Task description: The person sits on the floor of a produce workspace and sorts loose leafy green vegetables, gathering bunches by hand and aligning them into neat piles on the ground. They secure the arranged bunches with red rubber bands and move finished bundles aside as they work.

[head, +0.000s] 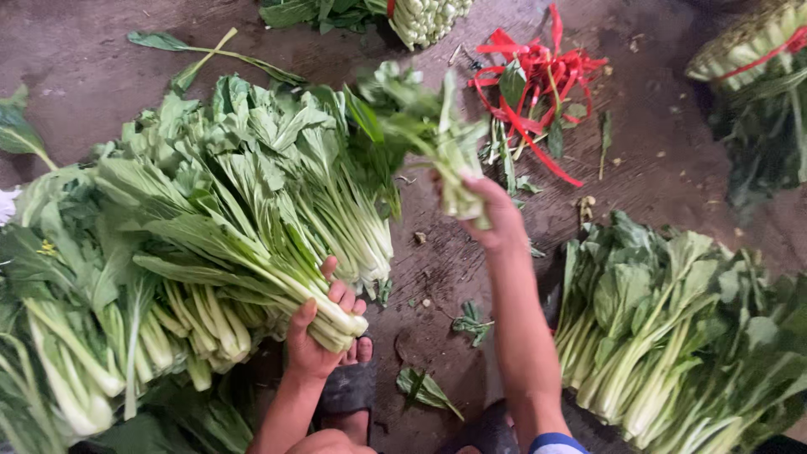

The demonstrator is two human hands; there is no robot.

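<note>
No packages, labels, signs or screens appear anywhere around the red ribbon pile on the ground.

Red ribbons, tied bundle

Leafy green bunch, raised stalks

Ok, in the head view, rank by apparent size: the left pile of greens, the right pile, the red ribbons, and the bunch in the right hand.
1. Left pile
2. Right pile
3. and 4. Red ribbons and the bunch in the right hand: they look alike, and the raised bunch is nearer the camera, so unranked.
</note>
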